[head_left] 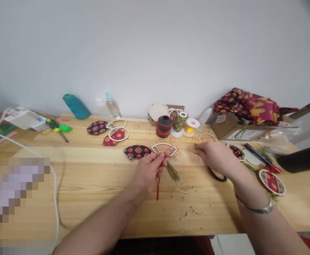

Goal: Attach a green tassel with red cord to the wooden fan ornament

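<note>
My left hand (151,168) pinches a green thread tassel (173,171) near its top. A red cord (158,189) hangs below the same fingers. My right hand (215,157) is to the right, its fingers drawn together and pointing left; whatever is between them is too small or hidden to tell. Beneath that hand a black loop (217,174), like a scissors handle, shows partly. Just beyond my left hand lie a fan-shaped wooden frame (164,148) with loose red thread and a patterned dark fabric piece (137,152).
Thread spools (164,126) stand toward the wall, near a teal thread cone (76,106) and a spray bottle (112,106). A cardboard box (228,129) with fabric on it is at right. A screwdriver (56,129) lies left, beside a white cable (54,184). Dark scraps dot the table.
</note>
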{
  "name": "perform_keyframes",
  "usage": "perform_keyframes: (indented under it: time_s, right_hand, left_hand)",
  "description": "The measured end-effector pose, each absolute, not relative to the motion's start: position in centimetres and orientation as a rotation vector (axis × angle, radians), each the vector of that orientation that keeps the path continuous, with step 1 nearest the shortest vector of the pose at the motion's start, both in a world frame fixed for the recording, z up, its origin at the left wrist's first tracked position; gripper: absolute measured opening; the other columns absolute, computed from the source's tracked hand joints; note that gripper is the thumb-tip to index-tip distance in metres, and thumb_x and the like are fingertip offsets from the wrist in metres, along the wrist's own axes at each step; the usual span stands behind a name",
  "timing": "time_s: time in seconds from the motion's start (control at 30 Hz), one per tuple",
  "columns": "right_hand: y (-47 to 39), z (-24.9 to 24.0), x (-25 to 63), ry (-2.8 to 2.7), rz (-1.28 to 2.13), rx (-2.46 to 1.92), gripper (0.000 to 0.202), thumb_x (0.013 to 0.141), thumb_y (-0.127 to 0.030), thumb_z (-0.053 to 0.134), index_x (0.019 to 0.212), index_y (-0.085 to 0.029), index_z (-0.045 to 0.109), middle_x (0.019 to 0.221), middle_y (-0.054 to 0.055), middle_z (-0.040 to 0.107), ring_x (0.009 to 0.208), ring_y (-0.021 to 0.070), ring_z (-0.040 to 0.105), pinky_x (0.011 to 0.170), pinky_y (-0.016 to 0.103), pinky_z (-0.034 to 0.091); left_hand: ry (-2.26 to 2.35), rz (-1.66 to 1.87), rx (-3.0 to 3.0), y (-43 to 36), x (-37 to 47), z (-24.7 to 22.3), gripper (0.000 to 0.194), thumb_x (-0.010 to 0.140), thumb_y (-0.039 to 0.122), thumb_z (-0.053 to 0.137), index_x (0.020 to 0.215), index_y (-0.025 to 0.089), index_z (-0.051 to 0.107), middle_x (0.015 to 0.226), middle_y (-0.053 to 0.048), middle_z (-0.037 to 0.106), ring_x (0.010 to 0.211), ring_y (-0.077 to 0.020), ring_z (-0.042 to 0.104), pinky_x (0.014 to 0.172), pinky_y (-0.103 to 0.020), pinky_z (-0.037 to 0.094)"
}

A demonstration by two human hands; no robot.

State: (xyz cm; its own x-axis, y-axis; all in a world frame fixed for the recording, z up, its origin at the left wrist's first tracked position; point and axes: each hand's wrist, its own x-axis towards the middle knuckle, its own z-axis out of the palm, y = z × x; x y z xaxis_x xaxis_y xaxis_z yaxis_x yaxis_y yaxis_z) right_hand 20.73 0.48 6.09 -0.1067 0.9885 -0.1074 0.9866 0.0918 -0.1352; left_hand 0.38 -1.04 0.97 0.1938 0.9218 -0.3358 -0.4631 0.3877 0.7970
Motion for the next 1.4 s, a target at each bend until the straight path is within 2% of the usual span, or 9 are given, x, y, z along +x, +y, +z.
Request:
perform_keyframes:
  time_s: [0.07,0.13,0.3,0.5,0.73,0.93,1.2,1.27,1.4]
  right_hand:
    - [0.7,5.6,19.0,-2.116,0.614,-1.638,0.027,0.089,-0.033,0.051,0.100,-0.018,0.071,0.089,0.009,0.071,0.079,0.0184,0.063,0.071,0.029,0.047]
    - [0.7,4.7,17.5,-1.932,0.884,-1.380,0.030,0.082,-0.033,0.063,0.106,-0.018,0.069,0.088,0.006,0.070,0.073,0.0147,0.060,0.067,0.027,0.047]
    - [0.8,1.9,16.2,-1.739,1.144,-1.113,0.019,0.073,-0.027,0.071,0.090,-0.020,0.075,0.082,0.003,0.065,0.071,0.0122,0.058,0.067,0.026,0.047]
    - [0.6,0.8,16.0,-1.698,0.933,-1.088,0.005,0.073,-0.019,0.071,0.075,-0.020,0.075,0.073,0.002,0.063,0.068,0.0119,0.057,0.065,0.025,0.046]
    - [0.3,1.5,15.9,-1.784,0.744,-1.139,0.009,0.079,-0.017,0.066,0.070,-0.016,0.069,0.076,0.003,0.062,0.073,0.0127,0.056,0.069,0.026,0.044]
    - [0.5,1.5,16.2,-1.857,0.654,-1.145,0.012,0.082,-0.013,0.062,0.071,-0.016,0.065,0.073,0.003,0.061,0.071,0.0129,0.053,0.066,0.026,0.042]
    - [0.8,1.3,16.6,-1.804,0.545,-1.162,0.014,0.084,-0.017,0.057,0.070,-0.017,0.059,0.070,0.001,0.057,0.070,0.0133,0.051,0.066,0.026,0.040]
    - [0.8,1.8,17.0,-1.713,0.550,-1.177,0.022,0.087,-0.022,0.054,0.065,-0.018,0.056,0.064,-0.001,0.054,0.064,0.0120,0.049,0.062,0.025,0.038]
    - [0.7,2.3,17.5,-1.805,0.836,-1.098,0.049,0.091,-0.038,0.048,0.047,-0.017,0.048,0.053,-0.002,0.045,0.051,0.0091,0.042,0.051,0.024,0.033]
  left_hand:
    - [0.921,1.015,0.637,-1.2,0.5,1.0,0.032,0.063,0.038,0.077,0.076,0.010,0.067,0.055,0.003,0.052,0.039,-0.0006,0.029,0.039,-0.017,0.015]
    - [0.914,0.986,0.654,-1.3,0.5,1.0,0.030,0.062,0.037,0.078,0.071,0.011,0.065,0.054,0.004,0.051,0.039,-0.0005,0.029,0.039,-0.017,0.015]
    - [0.897,0.927,0.646,-1.3,0.7,0.8,0.032,0.060,0.037,0.080,0.064,0.012,0.061,0.052,0.004,0.051,0.039,-0.0004,0.029,0.039,-0.015,0.016]
    - [0.858,0.903,0.579,-1.1,0.6,0.7,0.026,0.064,0.030,0.078,0.073,0.011,0.063,0.055,0.003,0.054,0.039,0.0007,0.028,0.039,-0.013,0.017]
    - [0.767,0.914,0.501,-1.1,0.6,0.8,0.017,0.071,0.026,0.071,0.075,0.010,0.066,0.063,-0.004,0.062,0.044,-0.0012,0.035,0.042,-0.013,0.024]
    - [0.837,0.917,0.643,-1.0,0.7,0.6,0.023,0.067,0.023,0.075,0.085,0.008,0.070,0.071,-0.008,0.066,0.047,-0.0015,0.034,0.043,-0.014,0.024]
    - [0.947,1.059,0.772,-1.2,0.8,0.8,0.018,0.067,0.026,0.074,0.071,0.010,0.068,0.058,-0.003,0.063,0.044,-0.0027,0.038,0.043,-0.016,0.026]
    - [0.935,1.175,0.735,-1.0,0.7,0.8,0.016,0.066,0.025,0.074,0.072,0.010,0.068,0.057,-0.002,0.062,0.045,-0.0027,0.039,0.043,-0.016,0.027]
    - [0.894,1.375,0.619,-0.3,0.2,0.7,0.014,0.064,0.020,0.075,0.071,0.010,0.068,0.059,-0.001,0.061,0.044,-0.0015,0.039,0.043,-0.015,0.028]
